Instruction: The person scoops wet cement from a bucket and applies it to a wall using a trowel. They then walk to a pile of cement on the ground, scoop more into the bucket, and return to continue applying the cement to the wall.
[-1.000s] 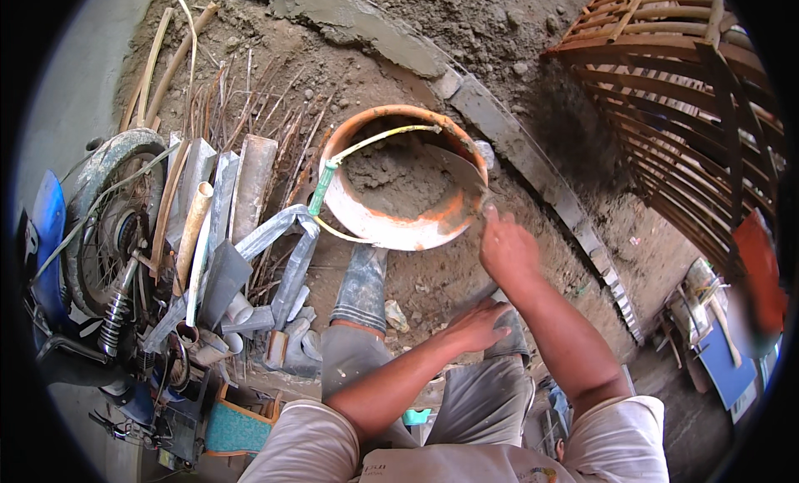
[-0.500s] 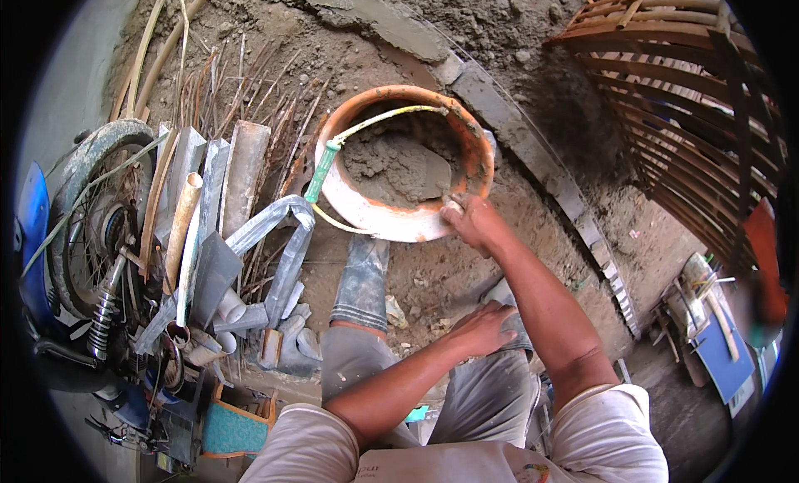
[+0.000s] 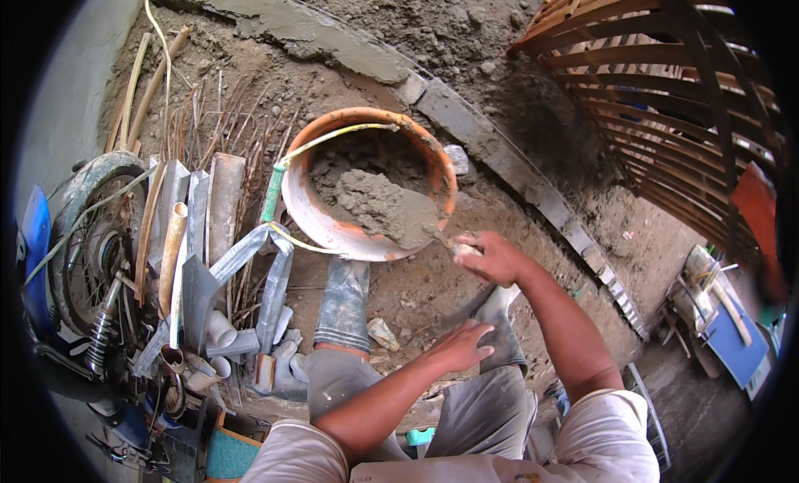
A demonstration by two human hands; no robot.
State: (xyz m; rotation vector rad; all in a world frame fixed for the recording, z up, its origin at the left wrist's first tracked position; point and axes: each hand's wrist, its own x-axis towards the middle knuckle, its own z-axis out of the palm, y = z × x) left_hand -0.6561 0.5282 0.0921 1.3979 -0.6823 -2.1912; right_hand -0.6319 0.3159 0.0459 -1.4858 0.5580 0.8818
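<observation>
My right hand [image 3: 493,258] is closed round the handle of a trowel [image 3: 422,220], just outside the near right rim of an orange bucket [image 3: 291,183]. The trowel's blade reaches over the rim and carries a heap of wet grey mortar [image 3: 370,201]. More mortar lies inside the bucket, in shadow. A pale rope handle with a green grip [image 3: 273,191] hangs along the bucket's left side. Beside my right knee, above the boot, my left hand [image 3: 462,347] holds nothing, its thumb and fingers apart.
A low block wall [image 3: 499,146], partly topped with grey mortar, runs diagonally beyond the bucket. Metal channels [image 3: 223,200], pipes, sticks and a motorcycle wheel [image 3: 91,241] crowd the left. A slatted wooden frame [image 3: 666,92] stands at the right.
My right hand has drawn back from the rim, lifting the trowel with mortar on it. The bucket appears lower and further left in view. My left hand has shifted slightly left of my knee.
</observation>
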